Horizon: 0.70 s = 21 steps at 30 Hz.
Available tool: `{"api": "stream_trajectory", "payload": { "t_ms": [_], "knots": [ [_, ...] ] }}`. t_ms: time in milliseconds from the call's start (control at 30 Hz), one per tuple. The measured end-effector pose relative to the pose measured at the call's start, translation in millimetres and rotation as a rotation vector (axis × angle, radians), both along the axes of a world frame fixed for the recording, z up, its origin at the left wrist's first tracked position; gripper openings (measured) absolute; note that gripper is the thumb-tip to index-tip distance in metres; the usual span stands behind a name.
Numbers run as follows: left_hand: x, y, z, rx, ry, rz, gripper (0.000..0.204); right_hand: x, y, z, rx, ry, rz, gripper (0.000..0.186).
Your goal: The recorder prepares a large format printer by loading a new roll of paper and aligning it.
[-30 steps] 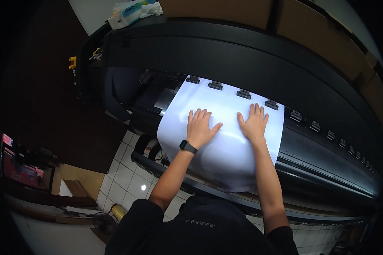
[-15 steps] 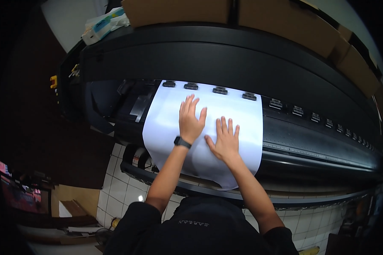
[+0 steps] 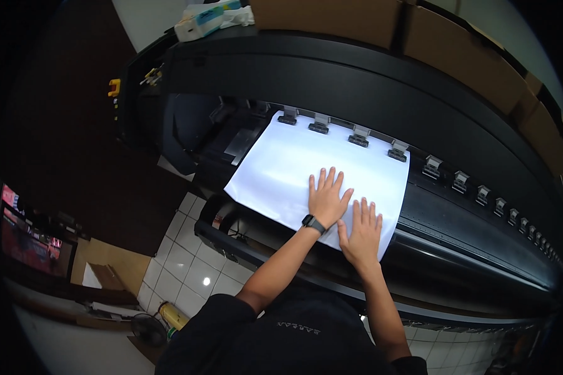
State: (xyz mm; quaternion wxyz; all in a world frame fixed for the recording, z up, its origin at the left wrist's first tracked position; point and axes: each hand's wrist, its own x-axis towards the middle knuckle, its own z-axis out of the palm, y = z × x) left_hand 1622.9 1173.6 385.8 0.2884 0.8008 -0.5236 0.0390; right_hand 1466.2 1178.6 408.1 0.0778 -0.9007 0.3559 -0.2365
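A white sheet of print media (image 3: 266,165) lies across the front of a wide black large-format printer (image 3: 331,72). Along its far edge, several pinch rollers (image 3: 358,135) rest over or just above it; whether they press down I cannot tell. My left hand (image 3: 326,197), with a dark watch (image 3: 313,223) on the wrist, lies flat on the sheet with fingers spread. Just to its right and nearer me, my right hand (image 3: 362,237) also lies flat near the sheet's right front part, fingers stretched out. Neither hand grips anything.
Cardboard boxes (image 3: 456,59) and a tissue pack (image 3: 199,24) sit on top of the printer. More rollers (image 3: 481,195) line its right side. A dark rail (image 3: 222,240) runs below the front. White floor tiles (image 3: 178,262), a yellow roll (image 3: 173,315) and a fan (image 3: 149,329) are at lower left.
The sheet's front part, which hung low over the printer's front, now reaches less far down. Both hands have slid toward the sheet's right front part and closer together. The whole view has turned.
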Motion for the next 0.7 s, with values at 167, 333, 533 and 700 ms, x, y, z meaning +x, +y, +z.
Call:
{"api": "stream_trajectory", "payload": {
  "t_ms": [167,333,533,700],
  "knots": [
    [21,20,6,-0.019,0.078,0.06,0.067,-21,-18,-17,-0.097,0.069,-0.033,0.069],
    [55,110,-15,-0.094,-0.034,0.346,0.071,-11,-12,-20,-0.125,0.11,-0.019,0.068],
    [145,188,7,-0.364,-0.057,0.543,0.067,-16,-6,-21,-0.122,0.109,-0.052,0.069],
    [330,260,83,-0.73,-0.181,0.791,0.039,-22,-8,-32,-0.204,0.181,-0.112,0.069]
  ]
}}
